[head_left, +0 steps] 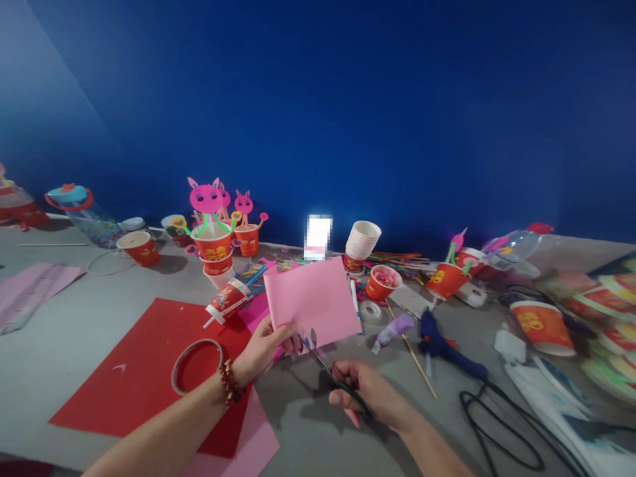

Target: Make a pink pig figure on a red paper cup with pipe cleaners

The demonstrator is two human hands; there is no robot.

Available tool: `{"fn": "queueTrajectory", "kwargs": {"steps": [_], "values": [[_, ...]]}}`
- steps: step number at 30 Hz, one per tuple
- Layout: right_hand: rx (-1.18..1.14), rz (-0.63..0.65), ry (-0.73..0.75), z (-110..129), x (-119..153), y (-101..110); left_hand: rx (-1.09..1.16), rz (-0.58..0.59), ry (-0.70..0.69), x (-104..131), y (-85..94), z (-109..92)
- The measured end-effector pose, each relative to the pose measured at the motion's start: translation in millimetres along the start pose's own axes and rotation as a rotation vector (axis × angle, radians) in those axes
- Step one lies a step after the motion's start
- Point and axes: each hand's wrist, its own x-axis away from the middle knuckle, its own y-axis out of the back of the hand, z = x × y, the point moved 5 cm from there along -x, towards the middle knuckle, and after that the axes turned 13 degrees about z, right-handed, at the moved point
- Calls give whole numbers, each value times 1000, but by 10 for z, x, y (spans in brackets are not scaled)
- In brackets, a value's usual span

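Left hand [263, 346] pinched a rectangular pink paper sheet [315, 298], right hand [368, 387] gripped black-handled metal scissors [324, 365] at its six-o'clock edge.

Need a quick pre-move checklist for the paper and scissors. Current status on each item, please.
1. Pink paper held: ok, in the left hand, thumb on its near side.
2. Scissors held by the handles: ok, in the right hand.
3. Scissors at the paper: ok, cutting end at its lower left edge.
4. Left hand well clear of the cutting end: not ok, it looks close; contact can't be told.
5. Glue gun out of the hands' way: ok, lying to the right of the scissors.
6. Glue gun cold: cannot tell.
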Motion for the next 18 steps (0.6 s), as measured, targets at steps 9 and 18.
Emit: {"fn": "queueTrajectory", "kwargs": {"steps": [9,18], "values": [[-5,0,6,-11,-3,6,-12,35,-15,-9,36,63],[-12,10,9,39,11,-13,-19,39,-6,-18,25,54]]}}
